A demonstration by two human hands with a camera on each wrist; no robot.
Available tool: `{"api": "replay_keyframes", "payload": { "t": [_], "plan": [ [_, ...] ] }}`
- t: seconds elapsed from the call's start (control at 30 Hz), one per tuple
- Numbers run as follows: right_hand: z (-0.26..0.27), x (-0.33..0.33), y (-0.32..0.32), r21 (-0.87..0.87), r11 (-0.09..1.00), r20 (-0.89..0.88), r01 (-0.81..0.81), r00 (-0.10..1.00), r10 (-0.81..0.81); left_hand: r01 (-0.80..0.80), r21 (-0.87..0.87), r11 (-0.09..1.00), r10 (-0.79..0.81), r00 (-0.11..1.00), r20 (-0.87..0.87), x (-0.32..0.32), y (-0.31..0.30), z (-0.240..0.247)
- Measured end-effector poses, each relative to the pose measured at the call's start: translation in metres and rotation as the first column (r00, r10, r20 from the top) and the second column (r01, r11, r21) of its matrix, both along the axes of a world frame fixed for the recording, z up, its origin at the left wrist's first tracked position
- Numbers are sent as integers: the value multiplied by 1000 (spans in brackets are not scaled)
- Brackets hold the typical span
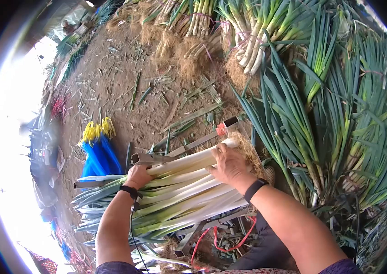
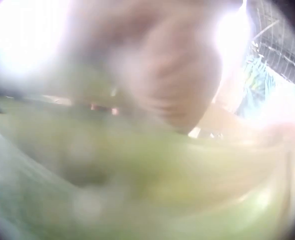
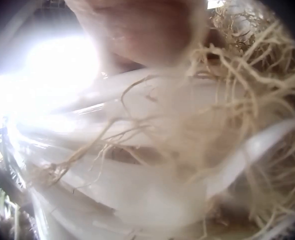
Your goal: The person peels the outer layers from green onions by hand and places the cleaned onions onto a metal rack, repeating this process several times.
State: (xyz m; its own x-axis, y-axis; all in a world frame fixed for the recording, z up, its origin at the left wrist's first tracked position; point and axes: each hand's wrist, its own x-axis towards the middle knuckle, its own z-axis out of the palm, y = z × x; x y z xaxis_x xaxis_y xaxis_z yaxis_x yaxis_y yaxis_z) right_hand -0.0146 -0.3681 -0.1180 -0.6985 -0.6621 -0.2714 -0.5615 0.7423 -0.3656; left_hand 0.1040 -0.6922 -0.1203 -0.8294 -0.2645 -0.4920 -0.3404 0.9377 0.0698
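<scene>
A row of leeks [image 1: 189,192] lies side by side across a metal frame, with green leaves to the left and white stalks and stringy roots [image 1: 247,148] to the right. My left hand [image 1: 138,176] grips the far leek where the stalk turns green. Nearer the roots, my right hand [image 1: 231,168] holds the white end of that leek, fingers bent over its far side and thumb apart. The left wrist view is blurred, showing part of the hand above pale green stalks [image 2: 187,175]. Pale roots hang across the white stalks [image 3: 152,185] in the right wrist view.
Metal bars [image 1: 150,159] of the frame stick out beyond the leeks. Blue bags with yellow ties [image 1: 102,153] stand at the left. Tied leek bundles [image 1: 250,50] lie at the back, and more leafy leeks [image 1: 294,118] at the right. Red ribbon [image 1: 225,249] hangs near my leg.
</scene>
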Motion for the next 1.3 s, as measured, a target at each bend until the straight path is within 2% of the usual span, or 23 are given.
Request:
{"api": "replay_keyframes", "payload": {
  "t": [0.07, 0.1, 0.17, 0.2, 0.23, 0.27, 0.33, 0.37, 0.47, 0.53, 0.6, 0.67, 0.7, 0.77, 0.8, 0.83, 0.87, 0.93, 0.97, 1.1, 1.2, 1.27, 1.3],
  "plan": [
    [12, -12, 1, 36, 997, 193, -63, 980, 55, 16, 161, 987, 17, 980, -201, 3, -3, 12],
    [16, -15, 2, 48, 989, 209, -139, 970, 126, -43, 174, 984, 60, 994, -91, -1, 2, 25],
    [21, -19, 6, 70, 955, 246, -288, 933, 263, 117, 112, 987, -83, 960, -266, 16, 7, 28],
    [20, -20, 10, 73, 946, 205, -315, 933, 295, 191, 71, 979, -155, 924, -350, 15, 17, 40],
    [19, -18, 14, 77, 936, 166, -343, 930, 327, 239, 250, 938, -149, 932, -331, 17, 29, 54],
    [17, -13, 18, 83, 925, 134, -371, 924, 358, 298, 339, 893, -207, 938, -278, 21, 44, 67],
    [11, -6, 15, 110, 929, 153, -354, 929, 336, 340, 232, 911, -325, 940, -102, 51, 61, 61],
    [16, -9, 11, 118, 933, 147, -340, 935, 322, 347, 207, 915, -313, 933, -178, 58, 60, 57],
    [29, -14, 3, 140, 944, 140, -298, 950, 280, 241, 83, 967, -234, 968, -86, 55, 44, 45],
    [43, -22, -1, -36, 978, 22, -208, 978, 209, 251, 42, 967, -221, 910, -351, 43, 31, 58],
    [33, -20, 0, -154, 977, -84, -147, 987, 135, 232, 66, 971, -197, 921, -336, 27, 41, 80],
    [-10, -18, -2, -234, 967, -201, -101, 978, 54, 159, 128, 979, -121, 958, -259, 44, 26, 25],
    [-28, -6, 1, -279, 959, -265, -48, 964, -29, 152, 112, 982, -117, 956, -268, 52, 34, 24],
    [-26, -6, 5, -230, 966, -245, -118, 968, 60, 131, 113, 985, -104, 970, -220, 58, 39, 14],
    [-20, -3, 8, -197, 972, -208, -131, 974, 89, 109, 213, 971, -66, 978, -199, 57, 43, 29],
    [-11, -3, 11, -84, 982, -202, -168, 968, 148, 153, 254, 955, -113, 980, -165, 64, 36, 26],
    [-13, -6, 8, -48, 984, -170, -171, 972, 160, 200, 282, 938, -161, 975, -154, 60, 29, 31],
    [-19, -8, 3, 32, 984, -109, -176, 978, 178, 204, 167, 965, -185, 975, -122, 49, 28, 35],
    [-17, -12, 0, -38, 989, -111, -146, 984, 141, 205, 115, 972, -193, 976, -104, 43, 31, 34],
    [-30, -14, -20, 57, 996, -87, -65, 994, 70, 171, 59, 984, -158, 971, -180, 42, 38, 21],
    [-27, -8, -14, -114, 993, -181, -29, 983, 8, 189, 95, 977, -163, 959, -230, 47, 34, 23],
    [-14, -10, -8, -43, 992, -198, -115, 975, 104, 181, 92, 979, -155, 958, -239, 56, 26, 27],
    [-12, -10, -7, -45, 996, -227, -75, 972, 63, 178, 88, 980, -152, 959, -241, 62, 21, 31]
  ]
}}
